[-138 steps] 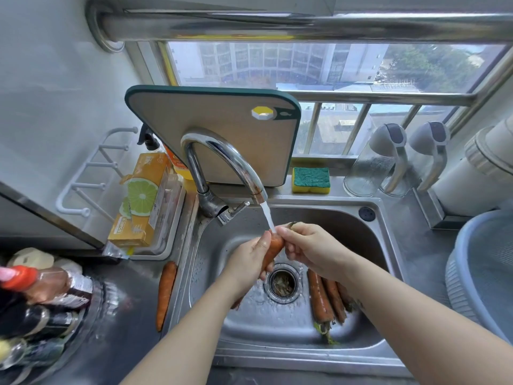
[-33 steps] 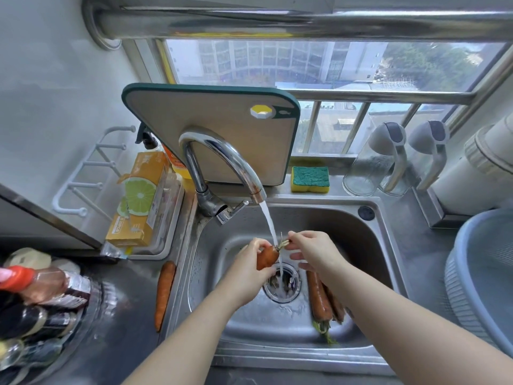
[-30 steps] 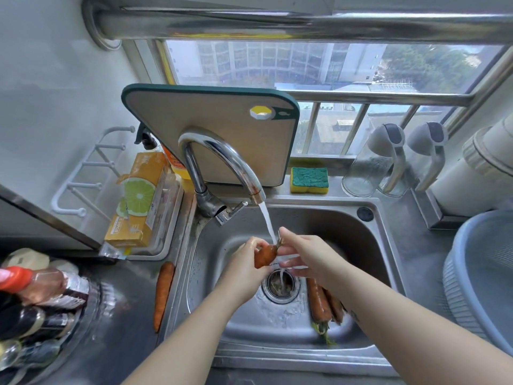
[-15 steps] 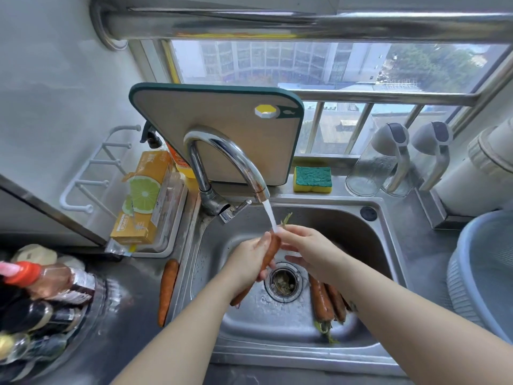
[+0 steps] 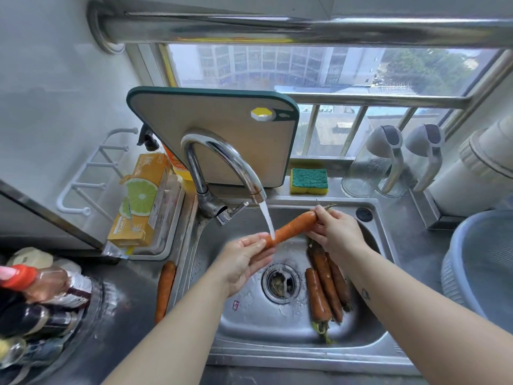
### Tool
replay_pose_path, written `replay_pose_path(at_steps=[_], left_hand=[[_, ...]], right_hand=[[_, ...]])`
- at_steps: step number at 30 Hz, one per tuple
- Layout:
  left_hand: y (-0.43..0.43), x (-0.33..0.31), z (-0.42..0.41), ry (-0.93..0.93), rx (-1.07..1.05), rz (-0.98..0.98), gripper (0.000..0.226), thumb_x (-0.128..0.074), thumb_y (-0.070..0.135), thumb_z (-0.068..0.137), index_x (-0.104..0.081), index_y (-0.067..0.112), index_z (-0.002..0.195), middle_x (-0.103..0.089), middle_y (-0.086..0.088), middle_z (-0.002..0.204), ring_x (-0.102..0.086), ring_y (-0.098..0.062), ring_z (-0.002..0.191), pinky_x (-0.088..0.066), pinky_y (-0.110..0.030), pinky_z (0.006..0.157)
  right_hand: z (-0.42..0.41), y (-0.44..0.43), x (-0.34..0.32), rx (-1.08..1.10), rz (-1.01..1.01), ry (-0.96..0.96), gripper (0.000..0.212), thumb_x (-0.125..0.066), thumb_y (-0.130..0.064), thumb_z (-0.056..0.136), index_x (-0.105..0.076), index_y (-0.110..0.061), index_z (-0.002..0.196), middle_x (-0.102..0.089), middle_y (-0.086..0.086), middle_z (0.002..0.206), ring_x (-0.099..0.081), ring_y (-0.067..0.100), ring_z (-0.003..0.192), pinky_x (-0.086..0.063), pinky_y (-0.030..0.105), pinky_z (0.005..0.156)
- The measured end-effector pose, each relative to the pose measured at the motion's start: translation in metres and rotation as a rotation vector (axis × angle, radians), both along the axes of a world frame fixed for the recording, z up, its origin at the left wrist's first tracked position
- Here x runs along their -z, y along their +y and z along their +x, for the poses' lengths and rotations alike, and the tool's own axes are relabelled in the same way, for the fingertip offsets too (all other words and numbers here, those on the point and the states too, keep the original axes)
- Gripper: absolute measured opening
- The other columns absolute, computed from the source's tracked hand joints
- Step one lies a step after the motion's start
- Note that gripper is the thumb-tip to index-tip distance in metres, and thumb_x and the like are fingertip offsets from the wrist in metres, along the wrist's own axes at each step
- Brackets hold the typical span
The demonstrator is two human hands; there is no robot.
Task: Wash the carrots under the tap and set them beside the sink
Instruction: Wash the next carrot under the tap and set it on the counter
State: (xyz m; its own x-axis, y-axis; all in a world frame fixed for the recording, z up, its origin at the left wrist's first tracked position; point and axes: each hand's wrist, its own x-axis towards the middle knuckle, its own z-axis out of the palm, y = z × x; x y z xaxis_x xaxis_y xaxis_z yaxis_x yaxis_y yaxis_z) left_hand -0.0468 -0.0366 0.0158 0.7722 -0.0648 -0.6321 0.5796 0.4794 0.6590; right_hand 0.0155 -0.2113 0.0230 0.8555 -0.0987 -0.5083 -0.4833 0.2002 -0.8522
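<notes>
The sink (image 5: pixel 249 326) holds three carrots (image 5: pixel 323 290) right of the drain; a lone carrot (image 5: pixel 165 290) lies on the worktop (image 5: pixel 127 332) just left of it; under the running tap (image 5: pixel 222 162), the left hand (image 5: pixel 245 262) curls round the held carrot's (image 5: pixel 293 227) narrow end; the right hand (image 5: pixel 333 232) pinches its top.

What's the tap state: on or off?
On: a white stream runs from the tap onto the carrot held over the sink.

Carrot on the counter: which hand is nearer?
Left. The left hand holds the held carrot just right of the counter carrot; the right hand holds its far end, farther right.
</notes>
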Motion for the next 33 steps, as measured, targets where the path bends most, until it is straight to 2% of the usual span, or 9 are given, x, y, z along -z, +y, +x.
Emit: replay_pose_path(at_steps=[5,9,12,17,21,23,27,31,33], left_hand=[[-0.005,0.0,-0.006,0.017,0.155,0.081,0.027,-0.053,-0.004,0.091,-0.061,0.012,0.11,-0.069,-0.01,0.099,-0.068,-0.017,0.087,-0.058,-0.026,0.072],[0.009,0.005,-0.022,-0.07,0.5,0.521,0.025,-0.061,0.021,0.091,-0.06,0.025,0.116,-0.066,0.006,0.096,-0.06,-0.01,0.089,-0.047,-0.025,0.08],[0.019,0.009,-0.026,-0.198,0.564,0.767,0.017,-0.061,0.032,0.09,-0.06,0.03,0.107,-0.066,0.011,0.095,-0.061,-0.01,0.093,-0.046,-0.028,0.086],[0.02,0.01,-0.031,-0.199,0.356,0.759,0.021,-0.058,0.03,0.092,-0.047,0.032,0.11,-0.063,0.009,0.105,-0.065,-0.013,0.09,-0.052,-0.032,0.082],[0.014,0.002,-0.029,-0.138,0.3,0.528,0.019,-0.047,0.026,0.098,-0.05,0.021,0.116,-0.064,0.001,0.101,-0.064,-0.012,0.085,-0.052,-0.03,0.075],[0.012,-0.003,-0.027,-0.088,0.278,0.384,0.021,-0.043,0.026,0.1,-0.053,0.016,0.115,-0.063,-0.002,0.099,-0.062,-0.014,0.082,-0.052,-0.03,0.074],[0.014,-0.005,-0.024,-0.039,0.233,0.443,0.024,-0.04,0.029,0.101,-0.057,0.012,0.1,-0.058,-0.005,0.088,-0.055,-0.014,0.07,-0.048,-0.024,0.061],[0.022,-0.004,-0.024,-0.031,0.234,0.459,0.022,-0.036,0.03,0.102,-0.055,0.019,0.104,-0.059,-0.006,0.09,-0.053,-0.015,0.069,-0.045,-0.026,0.059],[0.024,-0.005,-0.026,-0.005,0.192,0.387,0.023,-0.038,0.032,0.101,-0.057,0.019,0.102,-0.059,-0.008,0.088,-0.052,-0.015,0.067,-0.044,-0.025,0.057]], right_hand=[[-0.009,0.003,-0.005,-0.038,0.262,0.046,0.006,-0.053,-0.008,0.095,-0.057,-0.01,0.091,-0.061,0.011,0.088,-0.062,0.021,0.084,-0.052,0.04,0.083],[-0.021,0.027,0.002,-0.169,0.308,0.139,0.011,-0.05,0.002,0.094,-0.056,-0.005,0.099,-0.062,0.013,0.086,-0.063,0.024,0.082,-0.052,0.039,0.086],[-0.031,0.048,0.007,-0.258,0.347,0.179,0.008,-0.051,0.0,0.094,-0.058,-0.004,0.093,-0.063,0.011,0.079,-0.063,0.021,0.076,-0.054,0.033,0.079],[-0.031,0.065,0.003,-0.292,0.355,0.217,0.013,-0.049,-0.011,0.097,-0.058,-0.003,0.091,-0.06,0.014,0.082,-0.063,0.023,0.073,-0.058,0.027,0.063],[-0.025,0.05,-0.007,-0.289,0.334,0.266,0.031,-0.045,-0.028,0.099,-0.061,-0.002,0.09,-0.063,0.013,0.083,-0.064,0.023,0.073,-0.057,0.031,0.069],[-0.024,0.039,-0.011,-0.277,0.263,0.261,0.036,-0.042,-0.03,0.1,-0.061,0.0,0.093,-0.062,0.016,0.088,-0.062,0.026,0.078,-0.054,0.034,0.073],[-0.026,0.033,-0.013,-0.356,0.007,0.114,0.033,-0.042,-0.022,0.101,-0.063,0.001,0.089,-0.065,0.015,0.083,-0.063,0.025,0.076,-0.053,0.032,0.072],[-0.026,0.046,-0.014,-0.73,-0.645,-0.283,0.026,-0.055,-0.02,0.093,-0.073,-0.005,0.082,-0.073,0.011,0.082,-0.067,0.024,0.078,-0.053,0.036,0.079],[-0.027,0.053,-0.017,-0.845,-0.822,-0.431,0.024,-0.057,-0.022,0.092,-0.074,-0.007,0.085,-0.073,0.009,0.085,-0.066,0.022,0.083,-0.051,0.035,0.081]])
